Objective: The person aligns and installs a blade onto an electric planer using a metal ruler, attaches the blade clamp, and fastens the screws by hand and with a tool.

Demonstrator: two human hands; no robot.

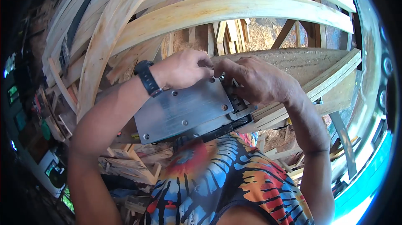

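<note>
A power planer (182,108) lies with its flat metal sole up, several screw heads showing in the plate. My left hand (182,69), below a black wristwatch (148,78), is closed at the plate's far edge, thumb and fingers pinched. Just to its right, my right hand (259,80) curls over the dark slot (239,103) at the end of the plate. The fingertips of both hands nearly meet. Whatever they pinch is hidden or too small to make out.
Long pale planks (234,7) span the far side, with a loose board (106,45) slanting across them at left. A thick timber (305,59) runs behind my hands. Another wooden piece (314,89) lies at right. Wood shavings (268,32) cover the floor below.
</note>
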